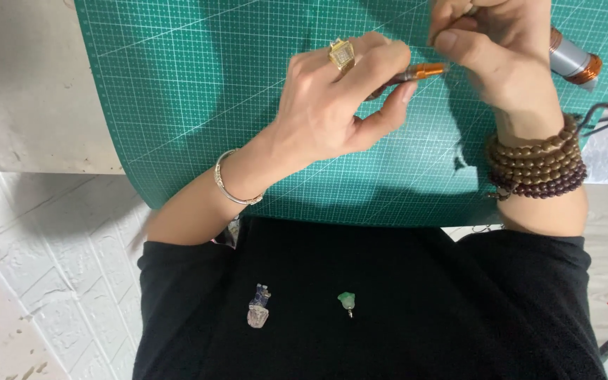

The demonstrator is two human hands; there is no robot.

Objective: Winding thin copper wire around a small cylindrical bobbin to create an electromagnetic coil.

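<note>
Person is working over a green cutting mat [198, 105], both hands up at its far right part. Left hand [332, 105] is pinching a thin tool with an orange-copper collar [420, 72] between thumb and fingers, tip pointing right toward the other hand. Left hand is wearing a gold ring [342, 53] and a silver bangle [232, 184] at the wrist. Right hand [497, 49] is closing narrowly on something small at the tool's tip; the piece itself is hidden by the fingers, can't tell what it is. Bead bracelets [536, 165], brown and dark red, are wrapping the right wrist. A grey cylinder wound with copper wire [573, 62] is lying on the mat just right of the right hand. Off the mat's near edge, on the black-clothed lap, a pale wrapped stone pendant [258, 309] and a small green pendant [347, 301] are resting apart from each other. Step in hand looks like fine fitting work at the tool tip; the next move likely calls for steady, tight fingertip control.
</note>
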